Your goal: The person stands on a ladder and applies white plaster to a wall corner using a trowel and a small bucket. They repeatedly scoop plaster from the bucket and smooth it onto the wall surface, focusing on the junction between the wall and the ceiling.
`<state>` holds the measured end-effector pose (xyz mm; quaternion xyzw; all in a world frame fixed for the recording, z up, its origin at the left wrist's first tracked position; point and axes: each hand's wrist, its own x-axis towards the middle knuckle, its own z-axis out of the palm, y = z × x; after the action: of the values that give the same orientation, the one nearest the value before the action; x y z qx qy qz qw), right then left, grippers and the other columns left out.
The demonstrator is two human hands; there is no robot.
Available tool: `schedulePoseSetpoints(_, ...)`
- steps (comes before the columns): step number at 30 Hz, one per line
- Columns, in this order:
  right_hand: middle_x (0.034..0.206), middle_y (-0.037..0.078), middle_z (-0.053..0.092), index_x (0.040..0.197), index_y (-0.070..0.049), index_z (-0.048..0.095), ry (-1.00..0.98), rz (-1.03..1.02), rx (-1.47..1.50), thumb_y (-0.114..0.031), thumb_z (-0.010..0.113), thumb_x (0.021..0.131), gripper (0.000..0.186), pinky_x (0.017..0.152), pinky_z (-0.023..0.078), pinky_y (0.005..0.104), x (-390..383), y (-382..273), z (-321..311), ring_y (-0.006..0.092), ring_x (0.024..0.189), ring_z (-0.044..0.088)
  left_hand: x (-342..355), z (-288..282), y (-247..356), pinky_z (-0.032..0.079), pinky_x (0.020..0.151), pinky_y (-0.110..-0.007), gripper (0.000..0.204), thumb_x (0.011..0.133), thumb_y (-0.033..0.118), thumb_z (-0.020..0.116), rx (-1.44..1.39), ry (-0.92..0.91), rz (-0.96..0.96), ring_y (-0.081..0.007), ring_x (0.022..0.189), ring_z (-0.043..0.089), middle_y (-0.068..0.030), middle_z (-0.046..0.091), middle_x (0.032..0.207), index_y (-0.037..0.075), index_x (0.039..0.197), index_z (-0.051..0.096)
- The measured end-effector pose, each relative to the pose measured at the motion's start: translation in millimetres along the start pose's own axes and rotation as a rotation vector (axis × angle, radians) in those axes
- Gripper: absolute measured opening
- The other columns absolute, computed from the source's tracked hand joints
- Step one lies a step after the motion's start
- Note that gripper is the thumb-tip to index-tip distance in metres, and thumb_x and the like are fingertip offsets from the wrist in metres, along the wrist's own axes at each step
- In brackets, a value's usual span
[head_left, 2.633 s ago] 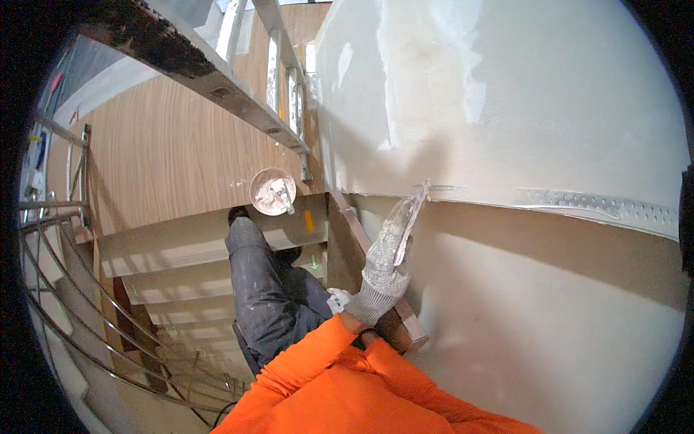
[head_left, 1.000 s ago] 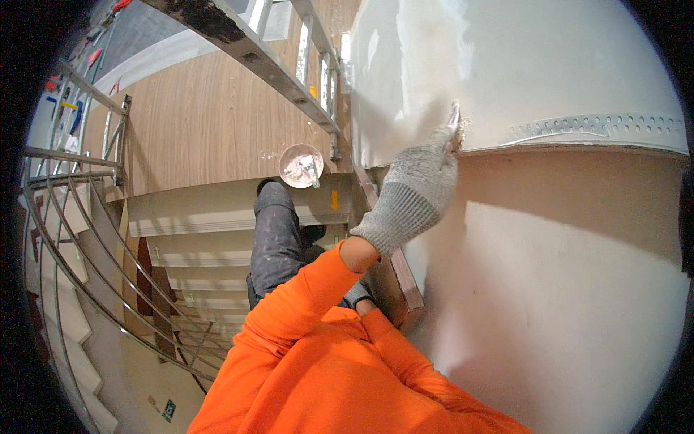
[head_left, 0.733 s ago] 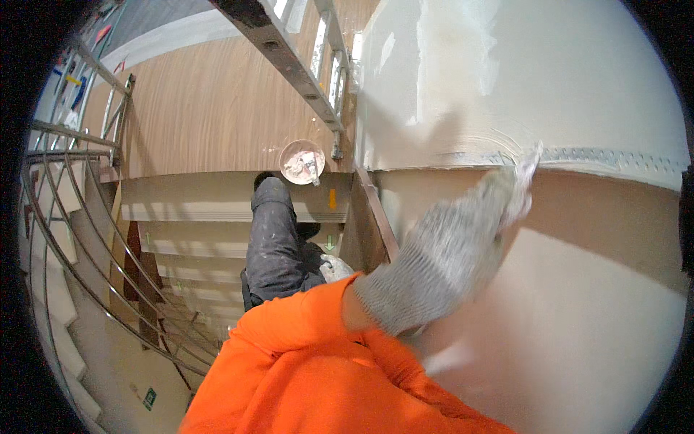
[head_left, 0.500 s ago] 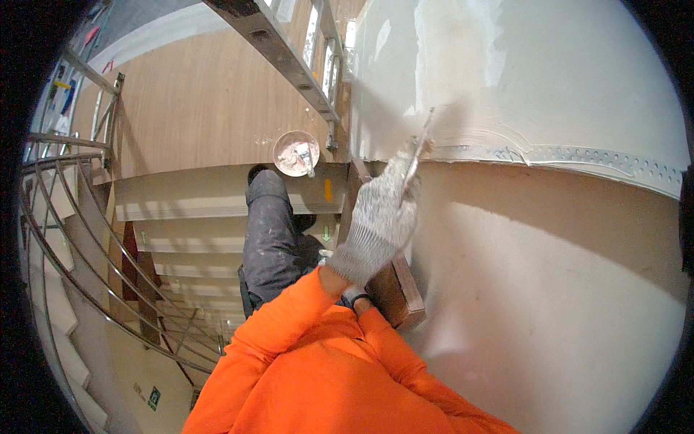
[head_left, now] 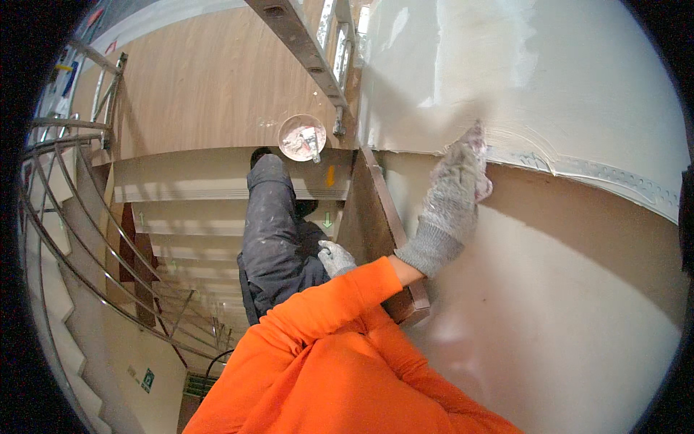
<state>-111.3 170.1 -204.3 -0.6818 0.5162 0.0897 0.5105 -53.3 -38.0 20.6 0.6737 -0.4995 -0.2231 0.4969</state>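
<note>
A: What is lying nearest the chest?

B: At twelve o'clock the gloved right hand (head_left: 336, 257) is resting against the grey trouser leg (head_left: 271, 217); I cannot tell whether its grip is holding anything.

A: And the other?

B: At one o'clock the gloved left hand (head_left: 448, 202) is clamping its grip on a filler-smeared spreader (head_left: 479, 148); blur is hiding whether it is touching the wall.

A: What could be going wrong?

B: Uneven pressure, I'd judge, could be leaving ridges in the filler swirls (head_left: 531, 141) beside the perforated corner bead (head_left: 614, 176), at two. Towards twelve, the mixing bowl (head_left: 300, 120) is standing by the landing's edge, holding a putty knife (head_left: 311, 142); a nudge from the shoe (head_left: 258, 154) could be tipping it onto the stairs (head_left: 195, 217).

A: Surface and room?

B: The wood-grain landing (head_left: 195, 94) is showing spatters; a patched wall (head_left: 578, 79) is rising at one, a ladder (head_left: 303, 54) is standing at twelve, and a metal railing (head_left: 72, 124) is running at ten.
</note>
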Motion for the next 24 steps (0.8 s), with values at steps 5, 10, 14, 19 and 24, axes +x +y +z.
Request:
schedulePoseSetpoints(5, 0.100, 0.016, 0.069, 0.127, -0.011, 0.064, -0.004, 0.081, 0.035, -0.029, 0.059, 0.091, 0.041, 0.083, 0.053, 0.0386, 2.0, 2.3, 0.8, 0.0292, 0.088, 0.068, -22.3, -33.8, 18.0, 0.042, 0.108, -0.042, 0.058, 0.093, 0.008, 0.051, -0.238, -0.108, -0.080, -0.0383, 0.131, 0.049, -0.0231, 0.043, 0.147, 0.001, 0.149, 0.035)
schedulePoseSetpoints(10, 0.108, 0.014, 0.070, 0.126, -0.008, 0.064, 0.049, -0.154, 0.000, -0.028, 0.054, 0.096, 0.037, 0.091, 0.051, 0.0416, -6.5, 33.3, 7.0, 0.0324, 0.097, 0.066, -4.9, -97.0, 10.2, 0.050, 0.095, -0.044, 0.048, 0.091, 0.008, 0.053, -0.348, -0.132, -0.202, -0.0425, 0.110, 0.061, -0.0263, 0.062, 0.121, 0.005, 0.139, 0.049)
schedulePoseSetpoints(14, 0.119, 0.016, 0.068, 0.122, -0.005, 0.064, -0.072, -0.211, -0.574, -0.027, 0.053, 0.094, 0.037, 0.099, 0.047, 0.0441, -1.9, 39.0, 3.4, 0.0378, 0.113, 0.060, 20.7, -46.3, -77.3, 0.052, 0.086, -0.046, 0.044, 0.091, 0.007, 0.051, -0.081, -0.097, 0.010, -0.0439, 0.101, 0.064, -0.0322, 0.061, 0.115, 0.000, 0.134, 0.052)
schedulePoseSetpoints(19, 0.118, 0.019, 0.067, 0.119, -0.006, 0.066, 0.054, -0.009, -0.047, -0.029, 0.052, 0.092, 0.038, 0.100, 0.046, 0.0428, -13.7, -15.3, -25.2, 0.0385, 0.112, 0.061, 68.3, -36.1, -65.8, 0.046, 0.099, -0.045, 0.054, 0.087, 0.005, 0.053, 0.243, -0.371, 0.047, -0.0429, 0.125, 0.052, -0.0284, 0.049, 0.140, -0.004, 0.139, 0.045)
schedulePoseSetpoints(24, 0.121, 0.020, 0.066, 0.124, -0.007, 0.064, 0.086, -0.063, 0.023, -0.028, 0.051, 0.093, 0.040, 0.100, 0.047, 0.0428, -6.5, -14.6, -30.2, 0.0367, 0.113, 0.062, 110.9, -84.1, 4.3, 0.051, 0.093, -0.045, 0.037, 0.086, 0.006, 0.058, 0.594, -0.341, 0.525, -0.0401, 0.109, 0.063, -0.0266, 0.063, 0.115, -0.003, 0.123, 0.059)
